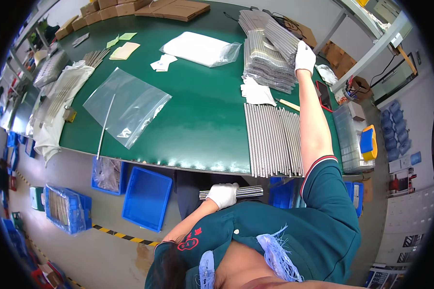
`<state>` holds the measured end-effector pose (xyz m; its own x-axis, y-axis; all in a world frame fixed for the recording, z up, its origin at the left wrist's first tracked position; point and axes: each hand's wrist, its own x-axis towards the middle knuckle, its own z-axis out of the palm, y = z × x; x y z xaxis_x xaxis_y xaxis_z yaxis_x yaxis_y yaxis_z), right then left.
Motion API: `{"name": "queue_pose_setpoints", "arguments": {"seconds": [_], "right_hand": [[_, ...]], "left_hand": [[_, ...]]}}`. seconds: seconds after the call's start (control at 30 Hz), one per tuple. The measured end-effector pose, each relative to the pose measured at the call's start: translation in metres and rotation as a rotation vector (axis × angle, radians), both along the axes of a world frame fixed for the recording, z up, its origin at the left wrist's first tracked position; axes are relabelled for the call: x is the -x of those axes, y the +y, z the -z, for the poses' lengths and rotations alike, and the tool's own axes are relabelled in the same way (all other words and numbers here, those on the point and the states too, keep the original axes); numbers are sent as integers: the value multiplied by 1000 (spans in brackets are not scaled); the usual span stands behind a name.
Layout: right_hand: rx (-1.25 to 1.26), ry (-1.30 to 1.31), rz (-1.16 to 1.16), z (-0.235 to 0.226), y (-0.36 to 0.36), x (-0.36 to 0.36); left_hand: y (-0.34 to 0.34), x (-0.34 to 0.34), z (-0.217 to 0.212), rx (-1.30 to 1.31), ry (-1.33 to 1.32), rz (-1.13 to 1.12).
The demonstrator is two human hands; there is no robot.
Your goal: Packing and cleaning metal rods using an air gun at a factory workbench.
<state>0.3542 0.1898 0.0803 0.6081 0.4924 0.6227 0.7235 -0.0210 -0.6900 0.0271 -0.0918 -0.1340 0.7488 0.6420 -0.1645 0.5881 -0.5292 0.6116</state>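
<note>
1. Your left hand [222, 196] is closed around the middle of a bundle [250, 191] of rods, below the counter's near edge; that central hold probably keeps them together and level.
2. Your right hand [305, 59] reaches far across to the packed rods [271, 60], at their right edge; whether its fingers grip or merely rest, you cannot tell from here.
3. Loose rods [269, 139] lie side by side at the near edge of the counter [197, 130], likely so they stay straight and within easy reach.
4. Between those and the packs, a white cloth [258, 91] and a pale-handled tool [289, 104] clutter the gap; a phone [324, 95] lies right of your forearm.
5. Farther left, a clear bag [142, 103] lies flat, with a white packet [197, 48] beyond it.
</note>
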Motion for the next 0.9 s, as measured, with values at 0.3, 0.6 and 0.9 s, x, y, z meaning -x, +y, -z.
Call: {"name": "queue_pose_setpoints", "arguments": {"seconds": [0.3,0.6,0.9], "right_hand": [[558,-484,-68,-20,-7,69],[799,-648,-438,-45,-40,118],[564,38,-1442,-82,-286,66]], "left_hand": [[2,-5,2,-54,-10,29],[-3,-3,4,-99,5,16],[1,4,-2,-121,107,44]]}}
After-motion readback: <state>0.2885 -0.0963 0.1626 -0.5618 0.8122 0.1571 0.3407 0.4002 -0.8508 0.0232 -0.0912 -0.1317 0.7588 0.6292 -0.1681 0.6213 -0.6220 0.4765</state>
